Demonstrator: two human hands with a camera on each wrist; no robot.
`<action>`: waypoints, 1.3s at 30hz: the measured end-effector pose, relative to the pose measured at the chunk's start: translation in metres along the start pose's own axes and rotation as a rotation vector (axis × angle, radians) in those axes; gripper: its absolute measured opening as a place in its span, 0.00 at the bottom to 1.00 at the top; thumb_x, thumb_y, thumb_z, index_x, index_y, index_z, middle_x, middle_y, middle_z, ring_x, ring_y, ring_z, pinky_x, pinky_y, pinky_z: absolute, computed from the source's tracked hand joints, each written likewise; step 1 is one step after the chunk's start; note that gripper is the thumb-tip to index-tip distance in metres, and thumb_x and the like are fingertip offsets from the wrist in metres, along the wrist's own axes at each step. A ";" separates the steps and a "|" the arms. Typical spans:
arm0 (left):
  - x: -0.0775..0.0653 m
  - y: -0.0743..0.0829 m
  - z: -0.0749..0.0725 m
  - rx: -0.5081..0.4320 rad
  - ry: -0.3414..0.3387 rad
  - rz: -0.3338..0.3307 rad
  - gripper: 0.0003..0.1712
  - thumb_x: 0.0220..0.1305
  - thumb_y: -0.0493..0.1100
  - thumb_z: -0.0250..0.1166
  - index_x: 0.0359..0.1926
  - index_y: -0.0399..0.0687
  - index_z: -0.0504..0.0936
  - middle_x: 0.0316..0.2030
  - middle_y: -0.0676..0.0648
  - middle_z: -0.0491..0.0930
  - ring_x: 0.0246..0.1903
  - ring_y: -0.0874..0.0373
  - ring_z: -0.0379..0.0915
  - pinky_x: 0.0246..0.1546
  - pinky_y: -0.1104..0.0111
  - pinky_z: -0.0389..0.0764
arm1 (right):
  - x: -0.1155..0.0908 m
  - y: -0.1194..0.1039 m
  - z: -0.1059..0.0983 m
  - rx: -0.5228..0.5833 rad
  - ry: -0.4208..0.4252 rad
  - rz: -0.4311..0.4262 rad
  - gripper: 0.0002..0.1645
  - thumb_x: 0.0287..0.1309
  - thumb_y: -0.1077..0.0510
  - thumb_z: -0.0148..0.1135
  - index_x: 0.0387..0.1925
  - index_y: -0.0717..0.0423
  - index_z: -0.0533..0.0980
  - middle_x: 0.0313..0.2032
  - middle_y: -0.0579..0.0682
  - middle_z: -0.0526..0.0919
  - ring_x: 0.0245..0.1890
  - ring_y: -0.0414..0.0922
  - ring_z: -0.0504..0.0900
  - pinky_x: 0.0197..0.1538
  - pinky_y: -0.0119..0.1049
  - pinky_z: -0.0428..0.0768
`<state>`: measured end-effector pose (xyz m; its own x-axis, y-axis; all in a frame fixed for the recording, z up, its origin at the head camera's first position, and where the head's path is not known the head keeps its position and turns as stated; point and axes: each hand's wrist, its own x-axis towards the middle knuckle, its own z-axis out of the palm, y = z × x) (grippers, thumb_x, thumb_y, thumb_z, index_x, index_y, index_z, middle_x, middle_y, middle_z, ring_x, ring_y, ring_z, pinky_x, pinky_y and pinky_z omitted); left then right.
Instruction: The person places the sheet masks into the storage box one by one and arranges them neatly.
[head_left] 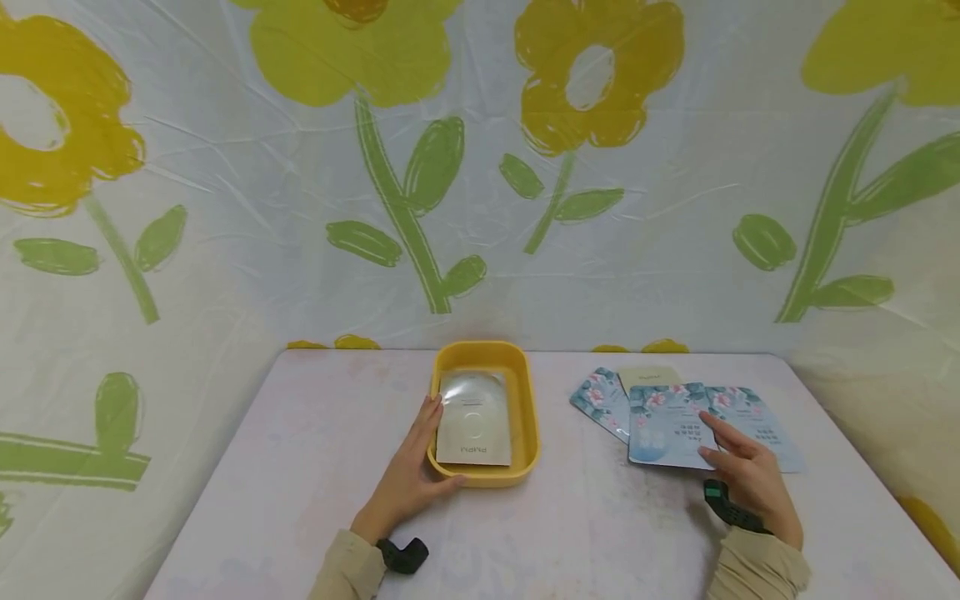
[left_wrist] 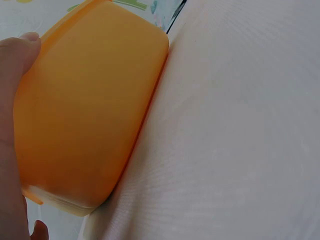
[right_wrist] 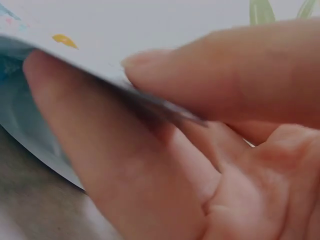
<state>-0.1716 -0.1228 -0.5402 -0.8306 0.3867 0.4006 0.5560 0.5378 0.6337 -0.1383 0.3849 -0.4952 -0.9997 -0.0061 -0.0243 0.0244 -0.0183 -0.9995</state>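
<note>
My left hand [head_left: 412,471] grips the yellow plastic tub [head_left: 531,417] at its left side and near corner, fingers on the left rim and thumb at the near edge. A cream flat packet [head_left: 474,425] lies inside the tub. In the left wrist view the tub's outer wall [left_wrist: 95,100] fills the left half. My right hand [head_left: 750,475] pinches a blue floral flat packet [head_left: 663,425], like a sheet mask sachet, between thumb and fingers. Beneath and beside it are another cream packet [head_left: 651,374] and blue floral packets at left [head_left: 600,398] and right [head_left: 738,404].
The pale table [head_left: 300,483] reaches back to a flower-printed cloth [head_left: 285,183] that hangs behind and along both sides. A black band [head_left: 405,556] is on the left wrist, and a dark band [head_left: 731,506] on the right.
</note>
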 end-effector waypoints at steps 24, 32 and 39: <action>0.000 -0.005 0.003 0.004 0.012 0.017 0.64 0.52 0.67 0.72 0.79 0.46 0.48 0.79 0.49 0.44 0.77 0.52 0.35 0.74 0.57 0.49 | 0.018 0.004 0.027 0.301 -0.231 -0.206 0.41 0.65 0.80 0.43 0.77 0.61 0.49 0.66 0.39 0.71 0.57 0.37 0.78 0.51 0.29 0.82; 0.000 -0.003 0.002 0.000 0.024 0.022 0.64 0.53 0.67 0.72 0.79 0.45 0.49 0.78 0.47 0.45 0.77 0.52 0.36 0.74 0.56 0.50 | 0.032 0.009 0.042 0.401 -0.363 -0.305 0.43 0.64 0.83 0.36 0.77 0.65 0.40 0.72 0.46 0.63 0.62 0.41 0.75 0.50 0.29 0.82; 0.000 -0.003 0.002 0.001 0.028 0.019 0.63 0.53 0.66 0.72 0.78 0.45 0.49 0.78 0.47 0.45 0.77 0.51 0.36 0.75 0.59 0.48 | 0.042 0.014 0.052 0.503 -0.464 -0.373 0.43 0.64 0.84 0.31 0.76 0.66 0.35 0.76 0.50 0.54 0.67 0.42 0.70 0.59 0.32 0.77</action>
<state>-0.1727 -0.1233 -0.5432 -0.8203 0.3757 0.4311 0.5719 0.5309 0.6254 -0.1798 0.3319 -0.5094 -0.8404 -0.3262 0.4328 -0.2024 -0.5520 -0.8089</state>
